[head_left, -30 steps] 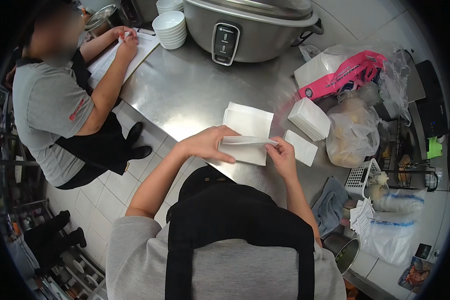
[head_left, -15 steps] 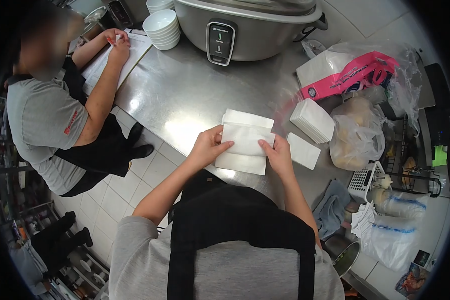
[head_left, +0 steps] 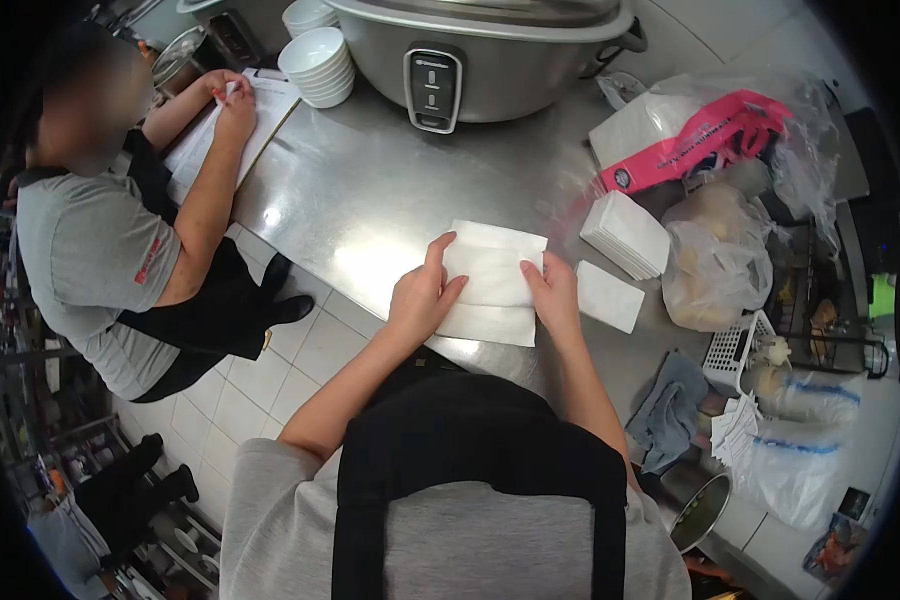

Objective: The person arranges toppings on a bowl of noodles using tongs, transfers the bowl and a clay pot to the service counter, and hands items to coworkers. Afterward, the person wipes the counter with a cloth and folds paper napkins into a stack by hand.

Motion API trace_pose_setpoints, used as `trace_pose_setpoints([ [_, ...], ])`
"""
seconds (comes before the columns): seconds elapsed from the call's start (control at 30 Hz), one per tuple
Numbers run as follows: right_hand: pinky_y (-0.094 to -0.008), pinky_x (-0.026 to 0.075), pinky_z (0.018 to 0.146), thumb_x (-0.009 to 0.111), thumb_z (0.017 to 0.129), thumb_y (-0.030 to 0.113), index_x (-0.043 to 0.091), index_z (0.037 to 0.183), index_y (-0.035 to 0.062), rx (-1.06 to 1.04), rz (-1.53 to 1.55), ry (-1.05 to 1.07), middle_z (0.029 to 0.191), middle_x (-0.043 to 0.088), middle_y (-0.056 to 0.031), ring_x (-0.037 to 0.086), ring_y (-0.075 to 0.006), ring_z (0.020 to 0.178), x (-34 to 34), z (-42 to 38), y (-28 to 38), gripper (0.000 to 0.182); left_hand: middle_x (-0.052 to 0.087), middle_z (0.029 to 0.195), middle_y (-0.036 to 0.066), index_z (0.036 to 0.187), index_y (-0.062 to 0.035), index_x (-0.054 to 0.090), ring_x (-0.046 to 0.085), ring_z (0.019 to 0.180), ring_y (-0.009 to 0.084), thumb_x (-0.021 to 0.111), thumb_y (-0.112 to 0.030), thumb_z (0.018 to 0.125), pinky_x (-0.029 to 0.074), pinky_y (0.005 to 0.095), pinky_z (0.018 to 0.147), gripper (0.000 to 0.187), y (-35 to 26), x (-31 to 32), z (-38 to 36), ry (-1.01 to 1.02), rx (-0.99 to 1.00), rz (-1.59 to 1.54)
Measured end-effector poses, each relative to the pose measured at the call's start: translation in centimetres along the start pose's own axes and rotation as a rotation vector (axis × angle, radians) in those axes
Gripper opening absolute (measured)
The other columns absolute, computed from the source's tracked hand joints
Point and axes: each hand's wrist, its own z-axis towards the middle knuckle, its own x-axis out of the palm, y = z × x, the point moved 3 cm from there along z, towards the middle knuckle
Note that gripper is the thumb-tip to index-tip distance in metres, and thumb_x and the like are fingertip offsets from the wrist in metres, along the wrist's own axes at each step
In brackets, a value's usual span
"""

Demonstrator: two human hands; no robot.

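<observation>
A white paper napkin (head_left: 495,285), partly unfolded with creases across it, is over the steel counter in front of me. My left hand (head_left: 422,295) holds its left edge, the thumb on top and the index finger stretched along the upper left corner. At the right edge, my right hand (head_left: 553,295) pinches it with the thumb above and the fingers mostly hidden. Just right of that hand lies a folded napkin (head_left: 610,297). Behind it is a stack of folded napkins (head_left: 627,235).
A large rice cooker (head_left: 480,75) stands at the back beside stacked white bowls (head_left: 318,65). On the left a co-worker (head_left: 110,240) leans over a clipboard (head_left: 270,125). Plastic bags (head_left: 718,260), a pink package (head_left: 695,140) and a grey cloth (head_left: 665,410) crowd the right.
An upper layer of the napkin has gone down flat between my hands. My left index finger has moved up toward the far left corner; my right hand has barely shifted.
</observation>
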Motion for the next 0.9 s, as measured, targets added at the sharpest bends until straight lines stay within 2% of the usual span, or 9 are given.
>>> trace_pose_setpoints([
  [0.07,-0.0435,0.040,0.059,0.060,0.083,0.025,0.052,0.077,-0.0026,-0.041,0.051,-0.028,0.067,0.056,-0.0219,0.055,-0.0371,0.064,0.5,0.1,-0.5,0.029,0.054,0.067,0.008,0.127,-0.0051,0.042,0.052,0.058,0.0208,0.065,-0.011,0.078,0.042,0.0338,0.056,0.054,-0.6,-0.2,0.2,0.013,0.038,0.096],
  [0.13,-0.0436,0.041,0.059,0.060,0.082,0.025,0.053,0.077,-0.0023,-0.030,0.052,-0.045,0.068,0.057,-0.0218,0.056,-0.0370,0.064,0.4,0.1,-0.6,0.029,0.056,0.102,0.017,0.123,-0.0024,0.046,0.057,0.091,0.0286,0.062,-0.006,0.077,0.046,0.0402,0.079,0.049,-2.6,-1.3,0.5,-0.219,0.476,0.350],
  [0.17,-0.0437,0.041,0.059,0.060,0.082,0.025,0.054,0.077,-0.0021,-0.027,0.050,-0.047,0.068,0.058,-0.0216,0.057,-0.0369,0.065,0.5,0.1,-0.5,0.029,0.056,0.102,0.017,0.123,-0.0024,0.046,0.057,0.091,0.0286,0.062,-0.006,0.077,0.046,0.0402,0.079,0.049,-2.8,-1.1,0.8,-0.214,0.486,0.350],
  [0.27,-0.0431,0.042,0.060,0.060,0.082,0.026,0.055,0.079,-0.0016,-0.028,0.018,-0.062,0.068,0.058,-0.0205,0.057,-0.0360,0.065,0.2,-0.1,0.3,0.028,0.038,0.135,0.024,0.124,0.0058,0.044,0.034,0.129,0.0363,0.052,-0.004,0.081,0.031,0.0477,0.104,0.045,-4.4,2.2,1.1,0.060,0.664,0.336],
  [0.5,-0.0414,0.044,0.065,0.061,0.081,0.018,0.059,0.087,-0.0003,0.205,0.187,-0.042,0.079,0.063,-0.0148,0.059,-0.0319,0.072,-0.3,-1.4,-0.4,0.019,0.026,0.143,0.023,0.135,0.0074,0.029,0.023,0.135,0.0336,0.046,-0.028,0.090,0.022,0.0476,0.108,0.060,-2.1,5.8,1.6,0.170,0.614,0.531],
  [0.6,-0.0385,0.044,0.084,0.060,0.080,0.014,0.056,0.109,-0.0004,-0.118,-0.187,-0.352,0.110,0.059,-0.0182,0.056,-0.0312,0.102,-1.3,-3.8,4.2,0.033,0.024,0.144,0.024,0.136,0.0071,0.026,0.021,0.136,0.0341,0.045,-0.032,0.088,0.020,0.0491,0.108,0.065,-1.8,5.9,1.8,0.156,0.623,0.544],
  [0.67,-0.0392,0.031,0.103,0.056,0.085,0.024,0.037,0.133,-0.0008,-0.464,-0.134,-0.033,0.139,0.035,-0.0212,0.033,-0.0317,0.130,0.8,-4.9,6.1,0.057,0.021,0.145,0.024,0.137,0.0073,0.027,0.016,0.138,0.0333,0.045,-0.035,0.087,0.015,0.0492,0.109,0.068,-1.6,6.1,1.9,0.168,0.631,0.607],
  [0.77,-0.0438,0.020,0.109,0.049,0.088,0.038,0.021,0.141,-0.0025,-0.465,-0.330,0.016,0.147,0.018,-0.0204,0.016,-0.0320,0.138,2.5,-5.7,4.8,0.072,0.017,0.147,0.023,0.138,0.0069,0.023,0.013,0.139,0.0334,0.047,-0.037,0.085,0.013,0.0496,0.110,0.073,-1.4,6.5,2.0,0.206,0.602,0.658],
  [0.9,-0.0485,0.019,0.109,0.043,0.091,0.038,0.018,0.142,-0.0014,-0.423,-0.424,0.166,0.149,0.015,-0.0179,0.015,-0.0305,0.138,1.5,-5.7,2.5,0.069,0.014,0.148,0.023,0.141,0.0033,0.020,0.012,0.139,0.0325,0.049,-0.041,0.084,0.014,0.0506,0.109,0.078,-0.5,4.4,1.9,0.219,0.635,0.569],
])
